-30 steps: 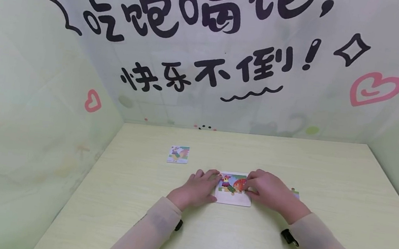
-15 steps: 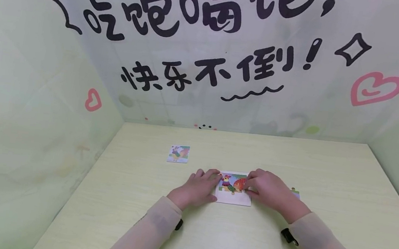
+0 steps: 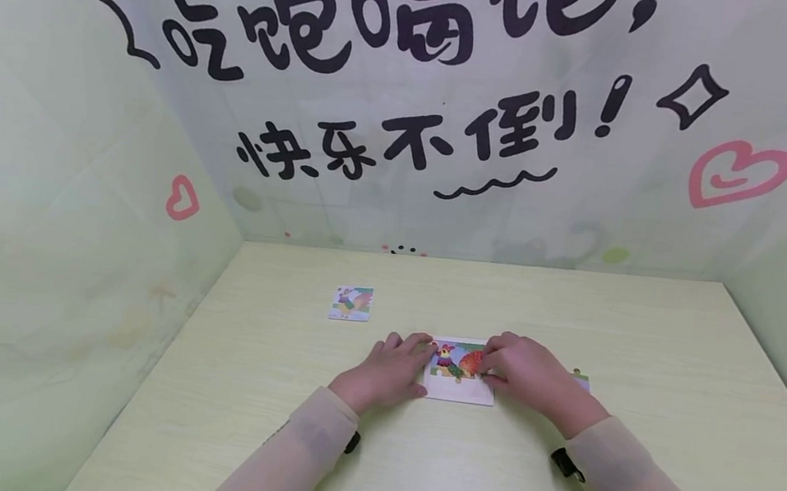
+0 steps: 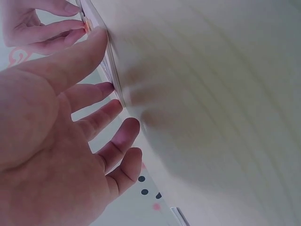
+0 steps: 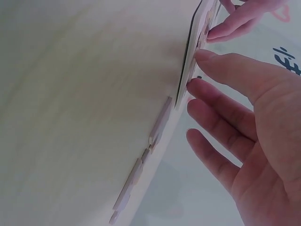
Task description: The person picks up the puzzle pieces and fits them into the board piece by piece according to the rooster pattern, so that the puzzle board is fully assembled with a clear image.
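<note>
Before a lettered wall (image 3: 413, 99), seemingly fabric, pale wood-grained table (image 3: 439, 467), puzzle board (image 3: 458, 392).

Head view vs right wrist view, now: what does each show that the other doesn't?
Only head: the small picture card lying beyond and left of the puzzle board, the bird picture face-on, and both sleeves.

Only right wrist: the right hand from its palm side, and the loose pieces lined up edge-on; in head they're mostly hidden behind that hand and arm.

Both: the board, the table, and the left hand.
</note>
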A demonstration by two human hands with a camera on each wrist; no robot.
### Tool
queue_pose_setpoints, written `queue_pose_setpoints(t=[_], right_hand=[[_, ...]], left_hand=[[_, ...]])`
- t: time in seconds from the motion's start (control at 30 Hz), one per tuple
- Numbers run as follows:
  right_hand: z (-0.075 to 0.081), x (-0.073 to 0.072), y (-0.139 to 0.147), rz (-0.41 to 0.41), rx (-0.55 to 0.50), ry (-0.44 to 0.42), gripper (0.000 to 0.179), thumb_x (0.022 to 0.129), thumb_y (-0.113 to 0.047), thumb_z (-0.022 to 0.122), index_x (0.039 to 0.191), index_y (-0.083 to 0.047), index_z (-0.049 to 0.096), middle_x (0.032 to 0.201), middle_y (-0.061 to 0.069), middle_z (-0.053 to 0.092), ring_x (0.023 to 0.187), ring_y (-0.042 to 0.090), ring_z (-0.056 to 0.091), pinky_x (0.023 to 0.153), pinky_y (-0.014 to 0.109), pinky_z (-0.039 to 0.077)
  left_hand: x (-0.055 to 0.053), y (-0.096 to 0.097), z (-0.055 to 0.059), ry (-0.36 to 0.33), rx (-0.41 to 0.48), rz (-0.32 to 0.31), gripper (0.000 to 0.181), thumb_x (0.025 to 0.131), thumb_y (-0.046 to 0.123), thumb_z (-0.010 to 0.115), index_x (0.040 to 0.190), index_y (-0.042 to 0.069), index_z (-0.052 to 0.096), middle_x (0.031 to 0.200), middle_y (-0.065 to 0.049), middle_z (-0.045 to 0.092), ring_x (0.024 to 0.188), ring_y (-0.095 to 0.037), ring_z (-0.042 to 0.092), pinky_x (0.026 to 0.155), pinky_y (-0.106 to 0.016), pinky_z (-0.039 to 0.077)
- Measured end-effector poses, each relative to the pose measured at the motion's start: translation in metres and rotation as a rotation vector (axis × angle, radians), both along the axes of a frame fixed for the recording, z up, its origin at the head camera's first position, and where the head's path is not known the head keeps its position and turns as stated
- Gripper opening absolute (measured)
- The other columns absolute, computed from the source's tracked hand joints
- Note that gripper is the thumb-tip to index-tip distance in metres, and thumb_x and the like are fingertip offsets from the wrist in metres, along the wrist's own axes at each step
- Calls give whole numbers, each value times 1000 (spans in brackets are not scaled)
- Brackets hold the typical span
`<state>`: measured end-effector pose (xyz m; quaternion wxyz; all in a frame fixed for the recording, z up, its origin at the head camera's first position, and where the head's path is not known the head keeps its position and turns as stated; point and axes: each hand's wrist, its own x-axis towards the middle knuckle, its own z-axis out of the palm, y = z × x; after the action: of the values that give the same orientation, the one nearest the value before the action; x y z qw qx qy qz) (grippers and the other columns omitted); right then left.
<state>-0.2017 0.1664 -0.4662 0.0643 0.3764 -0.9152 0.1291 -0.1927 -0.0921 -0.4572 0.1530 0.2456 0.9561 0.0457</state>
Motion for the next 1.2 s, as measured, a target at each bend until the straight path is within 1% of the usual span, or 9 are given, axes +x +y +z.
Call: queue_pose_setpoints(t=[0.33,0.47,0.6,0.83,1.0,1.1,1.2], right_hand=[[-1,-2,-2,21,3,8,11,80,-10,88,89,-16,84,92,-1,71,84,16,65,77,35,58],[-1,-3,-3,29,-8,17,11,80,-8,88,87,-15,84,90,-1,70,82,15,64,75,34,58],[0,-2,-3,33,-28,9,11,80,-7,87,87,-15,84,91,-1,69,82,15,64,75,34,58],[-1,0,0,7,-56,-38,10,82,-10,86,90,-15,84,97,-1,71,88,16,66,80,36,59],[-2,3,7,-34,-74,-73,12,84,-11,84,95,-16,83,103,0,73,94,19,68,85,39,58],[-1,5,12,-49,-90,-67,16,83,-8,83,96,-16,83,104,0,73,95,19,68,84,39,59],[1,6,17,-56,-100,-43,17,82,-5,83,95,-15,83,104,0,74,95,20,68,83,39,59]], left_hand=[[-1,-1,-2,-1,-9,-7,75,98,41,69,162,21,35,169,3,28,134,-24,38,103,-38,39],[-1,-1,-3,2,-5,-9,74,98,41,69,162,21,36,170,3,27,133,-24,38,101,-37,39],[-1,-1,-1,6,-3,-18,74,98,41,68,162,21,36,169,3,27,136,-25,38,103,-38,39],[-2,-1,0,6,-2,-14,76,98,41,69,162,21,35,169,4,28,134,-24,38,102,-37,40],[-3,-1,0,-1,4,-16,76,98,42,70,162,21,36,169,4,29,133,-24,39,103,-38,40],[-3,-1,0,-1,-1,-16,76,98,41,70,162,21,36,168,4,29,132,-24,39,103,-38,40],[-3,0,-1,-5,-3,-18,76,98,41,69,163,20,34,169,3,28,133,-25,39,105,-40,40]])
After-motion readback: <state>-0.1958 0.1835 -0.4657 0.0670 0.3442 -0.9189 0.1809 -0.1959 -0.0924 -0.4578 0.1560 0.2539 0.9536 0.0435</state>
